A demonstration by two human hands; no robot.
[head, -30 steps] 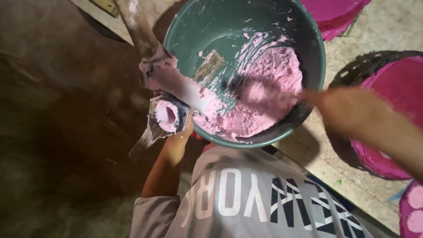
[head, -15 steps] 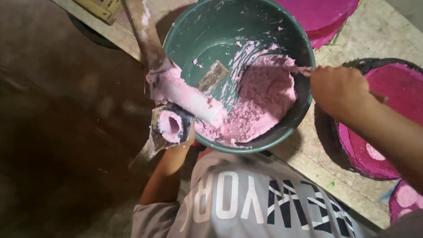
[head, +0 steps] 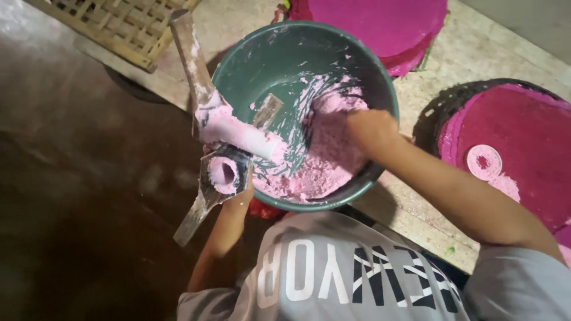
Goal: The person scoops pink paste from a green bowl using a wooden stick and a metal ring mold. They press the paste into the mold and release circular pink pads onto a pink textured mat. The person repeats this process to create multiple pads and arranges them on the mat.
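Pink dough (head: pixel 333 154) wet, clumpy in green bowl (head: pixel 279 65) | right hand (head: pixel 372 128) digging in, grip unclear | left hand (head: pixel 241 190) gripping press (head: pixel 223 172)

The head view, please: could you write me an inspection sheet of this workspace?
Surface: pale rough slab, dark floor beside it.
Job's things: green basin holding pink dough; wooden press tool with dough-smeared cylinder and a dough-filled ring.
Clutter: round trays of pink sheets; small pink disc; woven bamboo rack.
Grippers: left hand holds the ring end of the tool; right hand is in the dough, grip not clear.
Cables: nothing seen.
Surroundings: grey printed shirt below.
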